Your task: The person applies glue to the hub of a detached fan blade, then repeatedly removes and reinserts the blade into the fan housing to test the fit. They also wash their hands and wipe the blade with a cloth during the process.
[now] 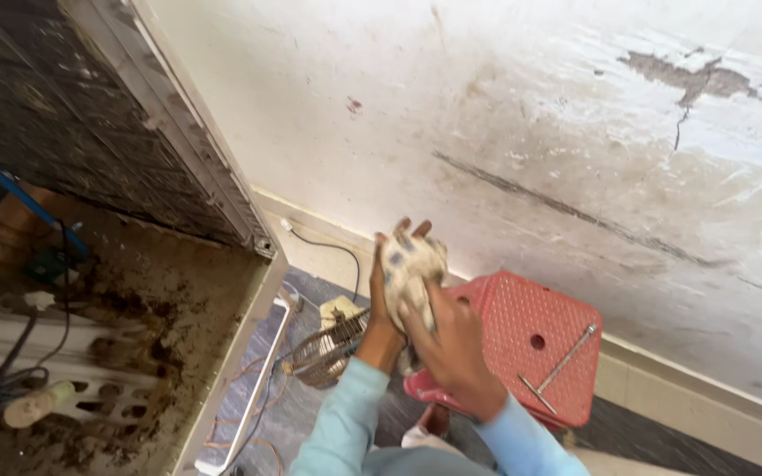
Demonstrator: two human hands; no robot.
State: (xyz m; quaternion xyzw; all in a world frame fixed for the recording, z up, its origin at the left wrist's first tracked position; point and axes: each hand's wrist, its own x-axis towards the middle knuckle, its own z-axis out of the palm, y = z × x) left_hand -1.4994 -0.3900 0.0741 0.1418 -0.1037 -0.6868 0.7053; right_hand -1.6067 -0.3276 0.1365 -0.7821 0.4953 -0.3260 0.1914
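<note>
A crumpled white, blue-spotted cloth [413, 264] was clasped between the left hand [387, 291] and right hand [453, 339], both closed around it, above the red perforated plastic stool [531, 339]. Wiping would probably be best done with firm, even pressure.

Just right of the fingers sits a red plastic stool [535, 339], a metal T-shaped tool [557, 366] lying across its perforated top. Below-left of the fingers, a wire fan guard [326, 350] rests on the grey floor [297, 414], a thin cable [332, 249] looping above it. Far left, an open, grimy cooler cabinet [147, 291] shows a blue hose [11, 189]. Above the fingers, a stained, cracked wall [531, 123].
</note>
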